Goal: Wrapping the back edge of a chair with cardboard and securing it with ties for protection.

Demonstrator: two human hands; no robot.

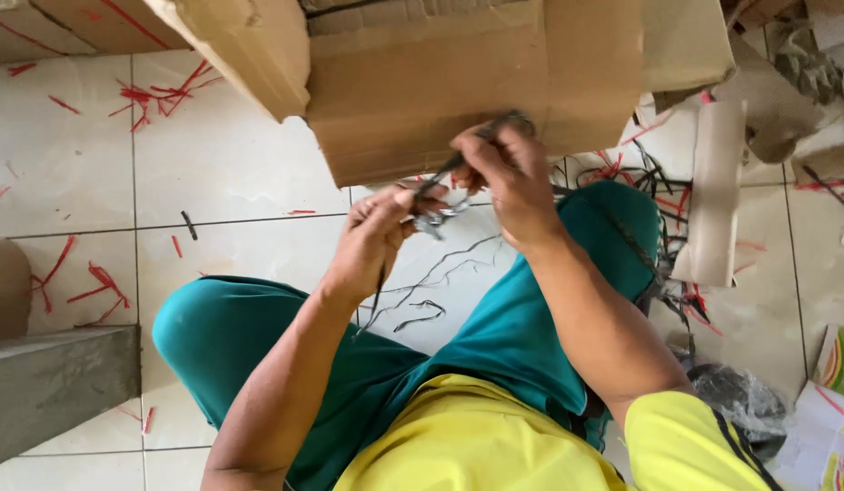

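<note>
Hands up over the lap, person seated on the tiled floor [240, 182] in teal trousers [494, 355] and a yellow shirt [476, 445]. Left hand [372, 238] has its fingers clenched round a small metal clip piece [435, 218] and a dark thin strip [378, 291] that hangs down from the fist, likely held taut so it can be worked. Right hand [508, 177] has fingers pinched on the upper end of the strip [481, 136], raised close to the left one, both held in front of the cardboard box [422, 100] at the floor's far edge. One box in front, one cardboard tube [713, 195] upright at the right. Two more dark strips [422, 314] lie loose on the floor between the knees. Red offcuts [163, 95] scattered all over, too many to count. One grey block [49, 386] at the left edge.
</note>
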